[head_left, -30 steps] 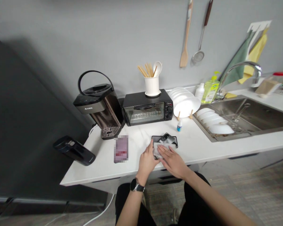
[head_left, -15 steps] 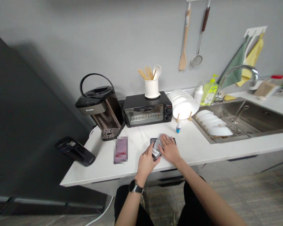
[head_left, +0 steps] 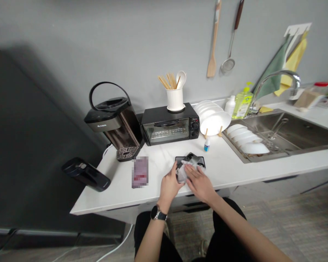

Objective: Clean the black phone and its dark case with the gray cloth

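Surface [head_left: 160,182] bears a black oven [head_left: 171,125] at eleven o'clock from the hands. The left hand [head_left: 170,187], thumb and fingers apart, holds a dark tray [head_left: 179,159] at nine o'clock; the right hand [head_left: 201,185] lays close-set fingers on a crumpled wipe [head_left: 182,176] over it. A small bottle [head_left: 207,146] stands at one o'clock.

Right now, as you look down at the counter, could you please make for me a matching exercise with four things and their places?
Things:
1. Wooden spatula
2. White utensil holder
3. Crumpled white cloth
4. Small bottle with a blue label

Places:
A. Under the fingers of the right hand
B. On the counter, in front of the white plates
C. Hanging against the wall
D. On top of the black toaster oven

Right pairs: 1-C, 2-D, 3-A, 4-B
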Demonstrator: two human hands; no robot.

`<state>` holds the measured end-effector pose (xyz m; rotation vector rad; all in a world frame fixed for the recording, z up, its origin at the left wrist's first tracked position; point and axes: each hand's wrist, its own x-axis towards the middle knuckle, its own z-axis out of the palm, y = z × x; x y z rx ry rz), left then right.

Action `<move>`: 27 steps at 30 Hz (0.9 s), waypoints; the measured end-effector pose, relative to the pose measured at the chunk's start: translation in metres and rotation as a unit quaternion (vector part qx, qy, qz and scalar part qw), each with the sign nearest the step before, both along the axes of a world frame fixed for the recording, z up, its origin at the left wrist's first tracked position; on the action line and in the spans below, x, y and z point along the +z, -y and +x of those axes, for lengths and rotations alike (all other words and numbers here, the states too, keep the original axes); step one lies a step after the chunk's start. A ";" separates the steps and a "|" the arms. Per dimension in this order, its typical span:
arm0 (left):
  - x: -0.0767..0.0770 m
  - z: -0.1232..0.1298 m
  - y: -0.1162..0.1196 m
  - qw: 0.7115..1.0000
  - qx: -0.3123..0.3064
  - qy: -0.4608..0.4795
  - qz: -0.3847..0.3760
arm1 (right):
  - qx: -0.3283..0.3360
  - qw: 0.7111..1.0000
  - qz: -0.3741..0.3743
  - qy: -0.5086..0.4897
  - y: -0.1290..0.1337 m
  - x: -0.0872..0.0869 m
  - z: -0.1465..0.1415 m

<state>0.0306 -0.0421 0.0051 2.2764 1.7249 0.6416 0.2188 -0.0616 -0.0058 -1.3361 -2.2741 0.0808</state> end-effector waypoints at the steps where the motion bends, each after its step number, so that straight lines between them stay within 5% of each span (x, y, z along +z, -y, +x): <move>1: 0.000 0.001 -0.001 1.000 -0.003 0.006 0.005 | -0.029 1.000 0.004 0.003 -0.007 -0.002 0.007; 6: 0.000 -0.002 -0.004 0.999 -0.021 0.019 0.023 | -0.105 0.994 0.003 0.021 -0.045 -0.008 0.024; 11: 0.005 -0.003 -0.005 0.999 -0.028 0.015 0.021 | -0.122 0.992 0.001 0.023 -0.062 -0.002 0.003; 19: 0.005 -0.002 0.000 0.999 0.002 -0.040 0.011 | -0.009 1.000 -0.002 -0.006 -0.024 0.006 -0.048; 24: 0.006 -0.001 0.001 1.000 0.005 -0.010 -0.011 | 0.065 0.998 -0.024 0.004 0.000 0.003 -0.016; 27: 0.007 0.001 -0.001 1.000 -0.002 0.009 -0.007 | 0.017 1.000 -0.019 0.014 -0.003 -0.002 0.014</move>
